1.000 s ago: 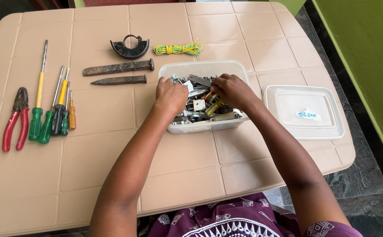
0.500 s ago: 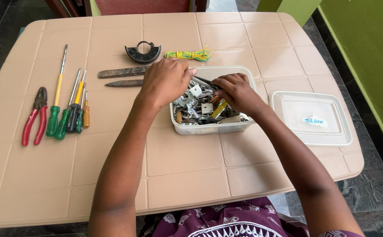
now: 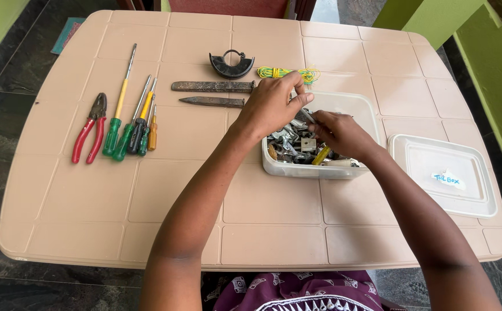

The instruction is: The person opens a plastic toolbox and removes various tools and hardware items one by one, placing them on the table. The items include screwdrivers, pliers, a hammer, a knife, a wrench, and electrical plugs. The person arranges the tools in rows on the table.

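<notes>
Hovering over the white plastic tub (image 3: 359, 107) of metal hardware (image 3: 297, 147), both hands are busy at its near-left part. The left hand (image 3: 271, 106) has lifted clear of the pile since half a second ago — then it lay flat across the contents, now it sits raised at the tub's nine o'clock edge, thumb and forefinger pinched together on a slim grey metal piece (image 3: 307, 115). The right hand (image 3: 343, 133) stays low inside the tub, its fingertips meeting the other end of that same piece; whether it truly clasps it or only steadies it I cannot tell, since the fingers curl out of sight. So the rummaging looks to have turned into a pick: one item is coming up out of the heap.

Around the tub, its lid (image 3: 444, 174) lies flat at three o'clock. At twelve o'clock rests a coil of yellow-green wire (image 3: 288, 73), with a black curved guard (image 3: 231, 65) just to its left. Two rusty chisels (image 3: 212, 93) lie at ten o'clock, and farther out at nine o'clock a row of screwdrivers (image 3: 131, 124) sits beside red-handled pliers (image 3: 90, 128) — all on the beige tiled table (image 3: 164, 190), untouched.
</notes>
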